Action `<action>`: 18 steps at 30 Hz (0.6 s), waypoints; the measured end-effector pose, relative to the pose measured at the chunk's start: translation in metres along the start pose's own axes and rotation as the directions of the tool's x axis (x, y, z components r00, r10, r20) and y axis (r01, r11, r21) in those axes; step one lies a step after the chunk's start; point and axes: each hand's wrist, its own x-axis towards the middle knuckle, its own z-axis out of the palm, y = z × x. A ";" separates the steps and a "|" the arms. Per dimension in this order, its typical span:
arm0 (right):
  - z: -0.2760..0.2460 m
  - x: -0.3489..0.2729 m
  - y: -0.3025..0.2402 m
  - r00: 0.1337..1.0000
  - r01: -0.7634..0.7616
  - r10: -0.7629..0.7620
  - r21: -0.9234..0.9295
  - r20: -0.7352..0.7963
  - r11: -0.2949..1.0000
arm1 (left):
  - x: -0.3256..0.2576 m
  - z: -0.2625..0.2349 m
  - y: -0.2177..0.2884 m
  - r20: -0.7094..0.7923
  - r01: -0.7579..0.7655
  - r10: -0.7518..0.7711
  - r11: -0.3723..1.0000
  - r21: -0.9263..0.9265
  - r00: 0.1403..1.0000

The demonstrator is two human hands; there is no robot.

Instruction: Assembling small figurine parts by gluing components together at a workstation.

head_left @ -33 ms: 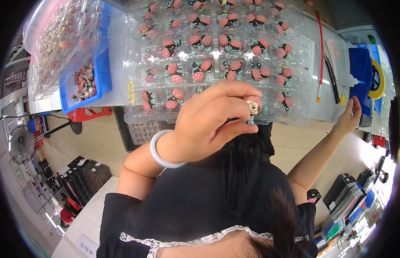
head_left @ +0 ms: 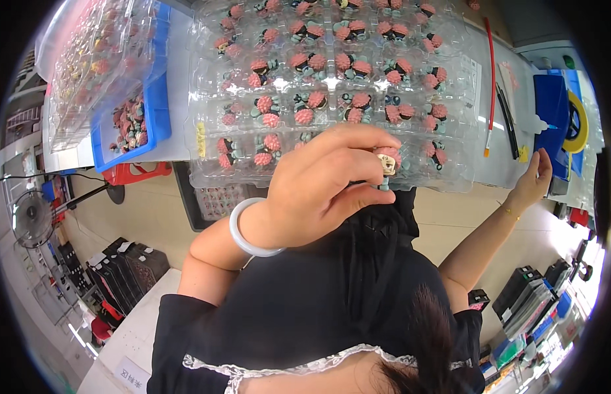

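My left hand point(head_left: 325, 177), with a pale bangle at the wrist, is closed on a small figurine point(head_left: 388, 164) over the near edge of a clear plastic tray point(head_left: 466, 157). The figurine has a cream face, pink bumpy hair and a pale blue-green lower part; my fingers cover much of it. Similar pink figurines point(head_left: 310, 61) lie in the tray's pockets, some hidden behind my hand. Out at the right, my right hand point(head_left: 534, 180) is at the table's edge beside a dark blue box point(head_left: 549, 111). Its fingers are extended, and nothing shows in them.
At left, more clear trays point(head_left: 98, 65) are stacked over a blue bin point(head_left: 162, 128) of loose pieces. A red-handled brush point(head_left: 490, 85), dark pen-like tools point(head_left: 507, 118), a white bottle point(head_left: 532, 123) and a yellow tape roll point(head_left: 583, 121) lie at right. A fan point(head_left: 33, 220) stands far left.
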 end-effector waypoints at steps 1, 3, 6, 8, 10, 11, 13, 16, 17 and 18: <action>0.001 -0.001 -0.002 1.000 0.003 -0.003 0.002 0.005 1.000 | 0.000 -0.001 0.001 0.001 0.006 -0.006 1.000 0.025 1.000; 0.001 -0.006 -0.008 0.994 0.061 -0.052 0.104 -0.094 0.993 | 0.000 -0.001 0.003 0.000 0.014 -0.014 0.999 0.052 1.000; -0.001 -0.017 -0.023 0.949 0.127 -0.052 0.224 -0.311 0.966 | -0.001 0.000 0.003 -0.002 0.034 -0.034 0.997 0.073 0.999; -0.002 -0.030 -0.049 0.952 0.126 -0.024 0.321 -0.304 0.939 | 0.001 0.002 0.001 -0.013 -0.021 0.022 0.997 0.068 1.000; -0.003 -0.047 -0.072 0.955 0.124 0.003 0.409 -0.296 0.904 | 0.002 0.003 0.002 -0.009 -0.032 0.033 0.997 0.068 0.999; -0.003 -0.054 -0.081 0.982 0.142 -0.055 0.511 -0.181 0.848 | 0.002 0.003 0.002 -0.005 -0.043 0.043 0.997 0.071 0.999; -0.005 -0.079 -0.108 0.972 0.146 -0.233 0.674 0.040 0.724 | 0.004 0.004 0.002 0.006 -0.055 0.055 0.997 0.061 0.998; -0.004 -0.111 -0.152 0.639 0.188 -0.690 0.801 0.340 0.569 | 0.000 0.005 0.000 0.013 -0.054 0.053 0.997 0.054 0.999; -0.002 -0.120 -0.159 0.578 0.194 -0.730 0.808 0.365 0.557 | 0.000 0.006 -0.001 0.026 -0.047 0.046 0.998 0.042 0.999; 0.001 -0.125 -0.165 0.505 0.192 -0.770 0.820 0.389 0.540 | 0.001 0.005 -0.001 0.024 -0.045 0.044 0.998 0.043 0.999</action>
